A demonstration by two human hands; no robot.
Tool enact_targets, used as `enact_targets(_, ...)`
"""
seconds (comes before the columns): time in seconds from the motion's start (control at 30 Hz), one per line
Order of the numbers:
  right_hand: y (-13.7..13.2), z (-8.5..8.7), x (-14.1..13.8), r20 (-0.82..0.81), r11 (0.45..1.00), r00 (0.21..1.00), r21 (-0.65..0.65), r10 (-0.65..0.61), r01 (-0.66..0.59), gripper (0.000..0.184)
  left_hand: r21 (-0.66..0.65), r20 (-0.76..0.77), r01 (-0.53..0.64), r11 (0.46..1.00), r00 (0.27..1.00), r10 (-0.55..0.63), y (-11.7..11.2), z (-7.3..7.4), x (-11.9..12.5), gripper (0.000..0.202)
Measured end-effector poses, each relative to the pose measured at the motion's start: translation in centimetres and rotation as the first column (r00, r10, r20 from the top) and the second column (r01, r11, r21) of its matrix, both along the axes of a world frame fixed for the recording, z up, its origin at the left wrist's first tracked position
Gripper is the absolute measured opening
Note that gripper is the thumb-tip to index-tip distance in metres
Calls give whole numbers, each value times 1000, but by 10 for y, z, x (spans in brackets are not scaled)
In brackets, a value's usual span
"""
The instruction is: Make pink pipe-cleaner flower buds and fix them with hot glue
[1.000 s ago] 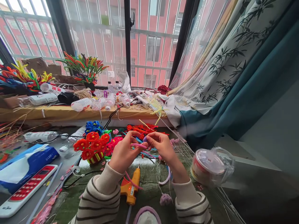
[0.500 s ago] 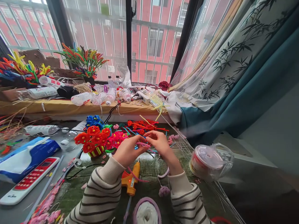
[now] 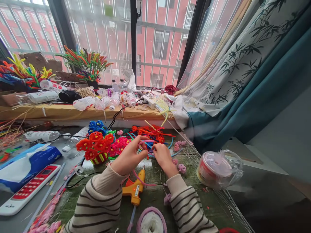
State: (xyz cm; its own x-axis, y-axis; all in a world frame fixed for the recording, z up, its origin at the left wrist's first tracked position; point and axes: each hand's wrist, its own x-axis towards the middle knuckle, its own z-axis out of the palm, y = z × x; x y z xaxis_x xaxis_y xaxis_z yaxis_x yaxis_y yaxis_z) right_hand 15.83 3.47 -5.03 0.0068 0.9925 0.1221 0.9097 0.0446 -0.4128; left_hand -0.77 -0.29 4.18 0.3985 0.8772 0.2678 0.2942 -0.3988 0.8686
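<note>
My left hand (image 3: 132, 155) is closed on a fuzzy pink pipe cleaner (image 3: 147, 141), thumb and fingers curved round it. Its upper part arcs over to my right hand (image 3: 163, 157), whose bent fingers pinch near its end; their tips are partly hidden. A pink tail (image 3: 143, 182) hangs below my left wrist across a yellow glue gun (image 3: 137, 187), which lies on the green tabletop with a small red light lit. A lilac-rimmed round piece with white filling (image 3: 152, 222) is at the front edge. Small lilac pipe-cleaner flowers (image 3: 181, 168) lie beside my right wrist.
Red pipe-cleaner flowers (image 3: 96, 145) stand in a striped pot, with blue flowers (image 3: 97, 127) behind. Loose red stems (image 3: 145, 131) lie beyond my hands. To the right are a plastic-wrapped spool (image 3: 215, 168) and thin wires; to the left, a remote-like handset (image 3: 29, 189) and a tissue pack (image 3: 29, 165).
My hands have shifted slightly, with the right one turned lower and its fingers more curled. More of the lilac flowers show beside the right wrist.
</note>
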Motion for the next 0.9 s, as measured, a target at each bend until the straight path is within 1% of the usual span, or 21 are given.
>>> enact_targets(0.13, 7, 4, -14, 114, 998, 993, -44, 39, -34, 20, -8, -12, 12, 1000, 1000, -12, -3, 5, 0, 35)
enact_targets(0.2, 11, 4, -18, 152, 997, 988, -67, 39, -29, 19, -12, 8, 50, 999, 999, -50, -5, 7, 0, 33)
enact_targets(0.27, 15, 4, -19, 174, 996, 984, -86, 45, -30, 22, 11, 40, 94, 995, 995, -95, -5, 9, 1, 30)
enact_targets(0.37, 16, 5, -20, 182, 994, 982, -109, 51, -31, 25, 58, 38, 104, 993, 994, -106, -2, 11, 0, 35)
enact_targets(0.53, 12, 11, -17, 126, 995, 992, -101, 22, -9, 25, 20, 34, 54, 998, 998, -54, 0, 8, -3, 34)
enact_targets(0.63, 6, 21, -9, 17, 999, 1000, -49, -18, 19, 23, 45, 44, 0, 999, 999, -2, 0, 6, -2, 34)
enact_targets(0.7, 0, 30, 0, -101, 1000, 995, -3, -27, 27, 21, 59, 50, -55, 997, 997, 52, 0, 4, 1, 33)
enact_targets(0.77, -9, 38, 9, -242, 1000, 970, 24, 23, -17, 22, 56, 62, -90, 994, 994, 87, 1, 2, 4, 32)
enact_targets(0.83, -20, 46, 16, -361, 997, 929, 44, 78, -67, 26, 54, 86, -102, 993, 992, 98, 2, 0, 6, 32)
enact_targets(0.87, -26, 50, 18, -443, 993, 889, 69, 117, -96, 28, 55, 99, -107, 993, 990, 101, 3, -1, 8, 32)
enact_targets(0.9, -32, 54, 19, -638, 982, 746, 124, 190, -143, 27, 55, 112, -112, 992, 988, 105, 3, -2, 8, 32)
